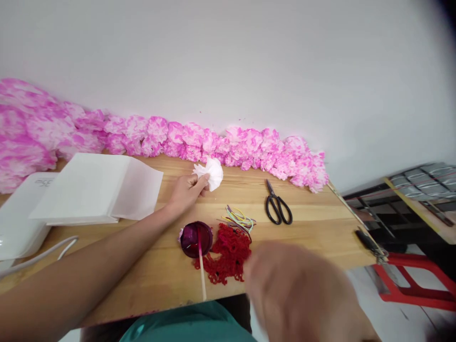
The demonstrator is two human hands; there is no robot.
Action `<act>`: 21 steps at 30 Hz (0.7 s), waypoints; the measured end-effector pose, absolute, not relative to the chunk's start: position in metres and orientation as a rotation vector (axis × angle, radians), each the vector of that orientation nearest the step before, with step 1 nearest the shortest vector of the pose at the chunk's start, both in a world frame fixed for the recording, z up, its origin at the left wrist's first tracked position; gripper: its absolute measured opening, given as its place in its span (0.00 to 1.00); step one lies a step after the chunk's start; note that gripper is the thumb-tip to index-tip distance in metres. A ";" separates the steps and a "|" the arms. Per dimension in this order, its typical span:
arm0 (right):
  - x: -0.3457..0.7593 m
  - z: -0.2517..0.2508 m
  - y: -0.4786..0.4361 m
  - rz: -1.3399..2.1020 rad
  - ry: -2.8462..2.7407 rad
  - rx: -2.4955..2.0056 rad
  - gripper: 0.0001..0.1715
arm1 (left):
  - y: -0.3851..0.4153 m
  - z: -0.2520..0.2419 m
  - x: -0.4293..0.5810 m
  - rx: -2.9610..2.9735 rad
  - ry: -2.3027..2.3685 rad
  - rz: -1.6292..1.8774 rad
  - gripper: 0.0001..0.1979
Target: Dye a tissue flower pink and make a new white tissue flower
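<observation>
My left hand point(190, 190) pinches a bunched white tissue-paper flower point(214, 175) over the middle of the wooden table. In the lower right, my right hand point(292, 285) is smeared by motion close to the camera, and its fingers cannot be made out. Between the two hands stands a small dark cup point(194, 240) with purple-red liquid and a brush or stick point(203, 280) leaning out of it. Beside the cup lies a heap of red crinkly yarn point(231, 254), with several thin coloured cords point(239, 219) just behind it.
Black-handled scissors point(278, 206) lie right of centre. Pink-and-white paper flowers point(192, 135) line the wall. At left, a stack of white paper point(89, 190) rests partly on a white device point(24, 213) with a cable point(46, 256). A red stool point(413, 280) stands beyond the table's right edge.
</observation>
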State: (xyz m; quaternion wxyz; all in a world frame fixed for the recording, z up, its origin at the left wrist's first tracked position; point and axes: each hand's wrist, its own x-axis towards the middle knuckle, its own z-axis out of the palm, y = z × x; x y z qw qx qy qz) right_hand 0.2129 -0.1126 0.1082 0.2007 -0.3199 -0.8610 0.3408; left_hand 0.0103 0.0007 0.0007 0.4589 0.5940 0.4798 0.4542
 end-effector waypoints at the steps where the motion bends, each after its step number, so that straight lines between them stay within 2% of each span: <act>1: 0.212 0.109 -0.101 0.953 -2.346 -0.915 0.16 | 0.000 0.001 0.010 1.474 1.189 1.117 0.26; 3: 0.208 0.105 -0.072 0.936 -2.019 -1.054 0.21 | -0.001 0.002 0.010 1.490 1.199 1.121 0.26; 5: 0.205 0.094 -0.043 0.755 -1.818 -1.208 0.24 | -0.002 0.002 0.010 1.497 1.193 1.127 0.25; 9: 0.201 0.068 -0.014 0.534 -1.946 -1.384 0.28 | -0.002 0.001 0.011 1.530 1.181 1.140 0.25; 11: 0.197 0.060 -0.013 0.472 -2.001 -1.429 0.26 | -0.003 0.000 0.011 1.556 1.180 1.143 0.25; 16: 0.189 0.044 -0.015 0.479 -1.914 -1.452 0.13 | -0.004 -0.003 0.012 1.607 1.190 1.125 0.26; 21: 0.188 0.030 -0.014 0.635 -1.776 -1.386 0.11 | -0.002 -0.006 0.012 1.635 1.227 1.103 0.26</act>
